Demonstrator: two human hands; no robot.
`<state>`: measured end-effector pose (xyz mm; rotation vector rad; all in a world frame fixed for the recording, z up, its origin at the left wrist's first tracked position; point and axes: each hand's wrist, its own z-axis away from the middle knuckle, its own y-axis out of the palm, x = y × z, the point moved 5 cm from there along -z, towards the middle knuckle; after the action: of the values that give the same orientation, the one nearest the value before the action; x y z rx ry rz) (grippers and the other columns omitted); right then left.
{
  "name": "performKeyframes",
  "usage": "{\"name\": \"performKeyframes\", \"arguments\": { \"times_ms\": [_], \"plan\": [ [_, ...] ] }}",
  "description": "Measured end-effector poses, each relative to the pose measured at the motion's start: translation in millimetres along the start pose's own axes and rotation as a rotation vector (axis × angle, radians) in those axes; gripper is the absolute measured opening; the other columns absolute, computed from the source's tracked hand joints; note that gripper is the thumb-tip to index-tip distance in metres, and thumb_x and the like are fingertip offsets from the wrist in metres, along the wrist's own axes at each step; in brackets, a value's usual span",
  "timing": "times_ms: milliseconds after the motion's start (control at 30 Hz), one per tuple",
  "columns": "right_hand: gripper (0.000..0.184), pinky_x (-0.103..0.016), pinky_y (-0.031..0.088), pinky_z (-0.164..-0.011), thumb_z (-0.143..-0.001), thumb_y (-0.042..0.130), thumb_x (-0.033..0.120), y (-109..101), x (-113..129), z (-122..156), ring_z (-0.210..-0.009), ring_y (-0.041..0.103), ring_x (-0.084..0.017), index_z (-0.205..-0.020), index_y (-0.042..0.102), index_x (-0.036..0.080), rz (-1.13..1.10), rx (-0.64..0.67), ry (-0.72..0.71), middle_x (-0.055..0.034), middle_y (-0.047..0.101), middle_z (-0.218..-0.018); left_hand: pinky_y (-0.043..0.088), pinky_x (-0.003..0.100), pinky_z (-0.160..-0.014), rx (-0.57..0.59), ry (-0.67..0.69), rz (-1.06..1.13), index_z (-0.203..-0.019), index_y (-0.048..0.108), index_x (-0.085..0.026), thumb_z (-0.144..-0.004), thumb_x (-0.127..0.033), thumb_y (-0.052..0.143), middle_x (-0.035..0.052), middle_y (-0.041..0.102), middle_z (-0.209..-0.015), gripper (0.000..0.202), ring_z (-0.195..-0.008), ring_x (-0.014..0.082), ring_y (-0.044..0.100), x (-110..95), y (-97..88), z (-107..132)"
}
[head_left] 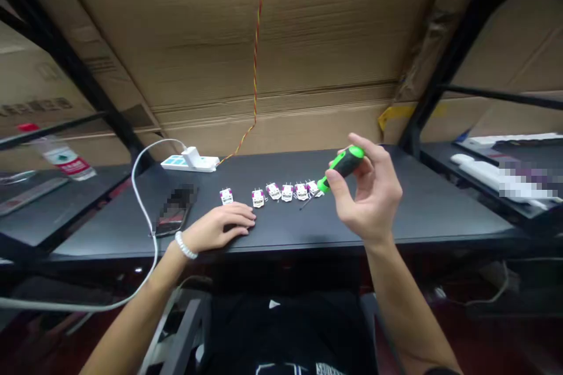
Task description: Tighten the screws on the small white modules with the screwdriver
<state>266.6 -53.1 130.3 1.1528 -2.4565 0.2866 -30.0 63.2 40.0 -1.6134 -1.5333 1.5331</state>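
Observation:
My right hand [369, 187] is closed around a green and black screwdriver [347, 161], held above the dark desk. Its thin shaft slants down to the left, with the tip near the right end of a row of small white and purple plug-like parts [287, 191]. Several of these parts stand close together in that row. Toward the left, one more white and purple part [226, 195] sits just beyond my left hand [224, 225]. That hand lies on the desk near the front edge, fingers stretched out, with a white band on the wrist.
A phone [176, 210] lies on the desk left of my left hand, beside a white cable [138, 187]. The cable runs to an adapter on a white power strip [171, 163]. A twisted red and yellow wire [255, 58] hangs down at the back. Black shelf posts flank the desk.

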Motion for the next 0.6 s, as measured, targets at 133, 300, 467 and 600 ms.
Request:
{"name": "performKeyframes", "arguments": {
  "times_ms": [133,300,467,600],
  "plan": [
    [0.057,-0.049,0.069,-0.087,-0.092,0.077,0.026,-0.4,0.4,-0.1,-0.097,0.073,-0.026,-0.146,0.062,0.029,-0.022,-0.001,-0.015,-0.0088,0.067,-0.122,0.055,0.047,-0.119,-0.004,-0.063,-0.039,-0.119,0.084,-0.023,-0.107,-0.036,0.067,0.01,0.082,-0.127,0.024,-0.13,0.0262,0.073,21.3,-10.7,4.2],
    [0.056,-0.048,0.069,-0.085,-0.092,0.077,0.027,0.5,-1.4,0.5,-0.097,0.073,-0.026,-0.146,0.062,0.028,-0.009,0.005,-0.011,-0.009,0.067,-0.12,0.056,0.048,-0.118,0.006,-0.081,-0.058,-0.116,0.084,-0.023,-0.106,-0.04,0.068,0.0104,0.082,-0.126,0.025,-0.128,0.0265,0.073,35.5,-16.1,-3.8],
    [0.058,-0.048,0.069,-0.087,-0.092,0.078,0.027,0.7,-3.1,1.0,-0.097,0.073,-0.026,-0.147,0.062,0.028,-0.016,0.009,-0.018,-0.009,0.067,-0.12,0.059,0.046,-0.112,0.014,-0.06,-0.029,-0.114,0.084,-0.023,-0.106,-0.043,0.068,0.012,0.082,-0.124,0.027,-0.124,0.0264,0.074,38.8,-16.4,-18.9],
    [0.057,-0.048,0.069,-0.086,-0.092,0.078,0.027,0.2,-3.7,0.9,-0.097,0.074,-0.026,-0.147,0.062,0.029,-0.008,0.01,-0.017,-0.0089,0.067,-0.12,0.059,0.043,-0.112,0.022,-0.054,0.006,-0.112,0.085,-0.023,-0.105,-0.045,0.069,0.0122,0.082,-0.122,0.028,-0.121,0.0251,0.075,40.8,-15.9,-29.6]
  ]
}}
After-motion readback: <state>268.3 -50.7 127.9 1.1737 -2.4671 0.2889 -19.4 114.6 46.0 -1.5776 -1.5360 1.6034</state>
